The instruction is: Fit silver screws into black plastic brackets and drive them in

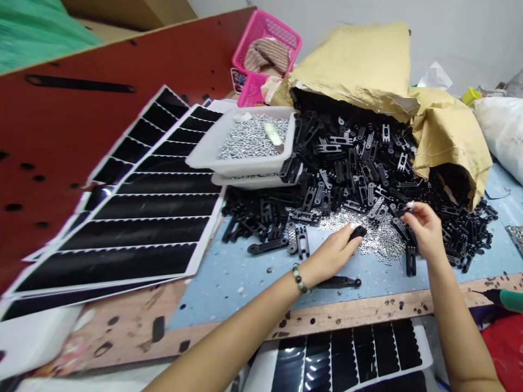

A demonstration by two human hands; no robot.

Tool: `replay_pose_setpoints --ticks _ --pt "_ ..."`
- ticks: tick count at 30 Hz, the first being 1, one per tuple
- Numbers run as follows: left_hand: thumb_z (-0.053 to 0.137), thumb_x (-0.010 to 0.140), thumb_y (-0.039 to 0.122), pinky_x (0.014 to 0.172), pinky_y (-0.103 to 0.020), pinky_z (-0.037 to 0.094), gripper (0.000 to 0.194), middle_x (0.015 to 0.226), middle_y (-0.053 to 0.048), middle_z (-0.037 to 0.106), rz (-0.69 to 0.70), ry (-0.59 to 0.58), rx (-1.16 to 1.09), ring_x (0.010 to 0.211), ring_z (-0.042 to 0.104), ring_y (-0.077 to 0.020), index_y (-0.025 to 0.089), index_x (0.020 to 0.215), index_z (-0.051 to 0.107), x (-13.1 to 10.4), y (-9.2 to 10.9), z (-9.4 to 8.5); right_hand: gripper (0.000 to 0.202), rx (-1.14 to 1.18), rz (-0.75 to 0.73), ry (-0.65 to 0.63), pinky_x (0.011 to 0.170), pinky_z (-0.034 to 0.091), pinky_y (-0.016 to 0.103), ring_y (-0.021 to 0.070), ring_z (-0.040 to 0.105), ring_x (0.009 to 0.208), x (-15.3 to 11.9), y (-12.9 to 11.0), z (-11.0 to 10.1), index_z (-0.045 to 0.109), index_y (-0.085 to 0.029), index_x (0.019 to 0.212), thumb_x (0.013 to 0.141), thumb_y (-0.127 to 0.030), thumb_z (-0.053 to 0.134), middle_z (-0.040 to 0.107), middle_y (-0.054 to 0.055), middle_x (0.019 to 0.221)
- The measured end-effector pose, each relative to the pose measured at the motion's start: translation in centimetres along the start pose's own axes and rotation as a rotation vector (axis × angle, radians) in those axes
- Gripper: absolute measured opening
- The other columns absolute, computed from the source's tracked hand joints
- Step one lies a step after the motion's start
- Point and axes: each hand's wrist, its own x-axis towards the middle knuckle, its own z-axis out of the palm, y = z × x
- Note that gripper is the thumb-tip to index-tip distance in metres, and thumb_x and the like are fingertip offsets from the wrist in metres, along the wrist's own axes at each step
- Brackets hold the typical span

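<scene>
My left hand (335, 251), with a beaded bracelet at the wrist, is closed on a black plastic part (358, 233) above the blue tabletop. To its right, my right hand (425, 226) pinches a small dark piece (404, 210) between thumb and fingertips; its exact kind is too small to make out. Under and between the hands lies a spread of small silver nuts and screws (382, 242). A large heap of black slotted plastic parts (359, 163) rises just beyond them. One long black arm-shaped piece (339, 282) lies by my left wrist.
A white tub of silver screws (241, 158) stands left of the heap. Torn brown paper sacks (355, 65) lie behind it, beside a pink basket (267, 22). Sheets of black strips (134, 234) cover the left side. A green-handled tool (510, 300) points in from the right.
</scene>
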Motion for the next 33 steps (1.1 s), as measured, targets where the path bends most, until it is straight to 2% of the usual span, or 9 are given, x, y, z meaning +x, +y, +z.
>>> replay_pose_setpoints --ticks 4,7,12,15,19,23,26,29,33 --pt "0.042 0.091 0.036 0.073 -0.031 0.045 0.016 0.085 -0.001 0.056 0.074 0.037 -0.038 0.078 0.054 -0.0169 0.02 0.091 0.046 -0.5 0.3 0.3 0.015 0.173 -0.024 -0.243 0.073 0.052 0.032 0.016 0.062 0.078 -3.9 -2.4 3.6 0.062 -0.021 0.093 0.08 -0.029 0.062 0.065 0.004 0.089" --pt "0.044 0.091 0.04 0.068 -0.029 0.043 0.021 0.081 -0.001 0.056 0.11 0.093 0.046 0.073 0.053 -0.0165 0.02 0.087 0.047 -1.1 0.4 0.3 0.014 0.102 -0.105 -0.245 0.071 0.051 0.031 0.0158 0.06 0.077 -4.9 -3.2 4.7 0.063 -0.021 0.095 0.083 -0.028 0.06 0.065 0.004 0.09" --pt "0.04 0.092 0.041 0.06 -0.027 0.036 0.029 0.068 0.0 0.053 0.134 0.101 0.234 0.063 0.05 -0.0152 0.019 0.074 0.047 -2.0 0.3 -0.2 0.016 0.022 -0.187 -0.237 0.073 0.051 0.032 0.0168 0.061 0.081 -5.4 -2.8 4.1 0.06 -0.022 0.1 0.086 -0.03 0.058 0.064 0.005 0.093" --pt "0.042 0.091 0.042 0.061 -0.028 0.036 0.029 0.067 0.0 0.055 0.033 0.074 0.234 0.065 0.053 -0.0167 0.02 0.073 0.048 -2.2 -0.7 -1.0 0.017 -0.202 -0.17 -0.261 0.075 0.049 0.033 0.0179 0.06 0.082 -6.4 -1.4 4.2 0.058 -0.022 0.103 0.089 -0.03 0.054 0.064 0.006 0.095" --pt "0.043 0.088 0.04 0.066 -0.029 0.04 0.022 0.075 -0.001 0.061 -0.171 0.021 0.097 0.073 0.057 -0.0192 0.02 0.08 0.048 -2.2 -2.7 -1.3 0.012 -0.688 -0.213 -0.315 0.076 0.042 0.035 0.0217 0.055 0.083 -8.0 0.4 5.2 0.061 -0.02 0.085 0.09 -0.025 0.051 0.062 0.006 0.085" --pt "0.042 0.088 0.038 0.068 -0.029 0.042 0.019 0.078 -0.001 0.063 -0.235 -0.133 -0.077 0.072 0.058 -0.0176 0.021 0.079 0.047 -1.6 -3.7 -0.1 0.014 -0.782 -0.267 -0.377 0.073 0.038 0.033 0.021 0.052 0.079 -9.0 0.8 5.8 0.058 -0.02 0.079 0.09 -0.024 0.052 0.061 0.005 0.079" --pt "0.041 0.089 0.037 0.068 -0.029 0.042 0.02 0.079 -0.001 0.063 -0.189 -0.133 -0.116 0.071 0.056 -0.0164 0.02 0.081 0.048 -0.7 -3.5 0.4 0.012 -0.766 -0.254 -0.339 0.073 0.038 0.033 0.0215 0.05 0.079 -9.2 0.7 5.7 0.057 -0.02 0.081 0.089 -0.028 0.054 0.059 0.005 0.08" --pt "0.042 0.09 0.034 0.072 -0.03 0.042 0.019 0.079 0.0 0.059 -0.122 -0.046 -0.052 0.075 0.054 -0.0172 0.02 0.078 0.049 -0.2 -3.3 0.3 0.009 -0.7 -0.27 -0.345 0.074 0.04 0.033 0.0216 0.051 0.083 -9.1 0.5 5.8 0.059 -0.02 0.092 0.089 -0.027 0.054 0.06 0.006 0.089" --pt "0.047 0.089 0.028 0.081 -0.032 0.042 0.013 0.088 -0.003 0.055 0.06 -0.018 0.073 0.087 0.051 -0.019 0.018 0.082 0.054 -0.4 -3.8 0.1 0.01 -0.713 -0.271 -0.365 0.074 0.042 0.036 0.0225 0.051 0.083 -9.0 0.5 5.6 0.06 -0.021 0.084 0.089 -0.027 0.054 0.059 0.006 0.084"
